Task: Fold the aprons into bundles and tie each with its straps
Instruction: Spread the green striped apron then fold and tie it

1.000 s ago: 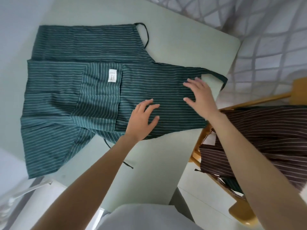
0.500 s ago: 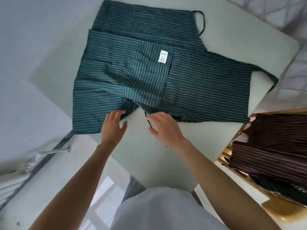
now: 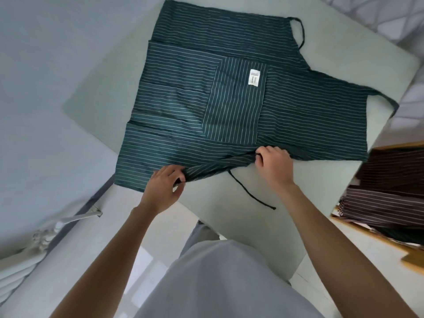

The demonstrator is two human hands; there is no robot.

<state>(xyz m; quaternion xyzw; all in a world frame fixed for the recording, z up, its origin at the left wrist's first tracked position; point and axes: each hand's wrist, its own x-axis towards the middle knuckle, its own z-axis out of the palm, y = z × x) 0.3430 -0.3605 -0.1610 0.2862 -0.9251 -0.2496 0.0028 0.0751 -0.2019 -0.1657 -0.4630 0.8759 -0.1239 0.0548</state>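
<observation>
A dark green apron (image 3: 234, 95) with thin white stripes lies spread flat on the pale table (image 3: 344, 56), its pocket and white label facing up. My left hand (image 3: 164, 185) pinches the apron's near edge at the left. My right hand (image 3: 274, 162) grips the same near edge further right, just below the pocket. A dark waist strap (image 3: 250, 195) trails from that edge across the table toward me. Another strap loops at the far side (image 3: 298, 31), and the neck strap hangs off the right corner (image 3: 387, 99).
Brown striped aprons (image 3: 387, 189) are piled on a wooden chair (image 3: 413, 260) to the right of the table. A white metal rack (image 3: 46, 232) stands on the floor at lower left. The table's near edge runs close to my body.
Both hands came back from the middle of the apron to its near edge and took hold of the fabric. The view shifted, so the apron sits further right and up.
</observation>
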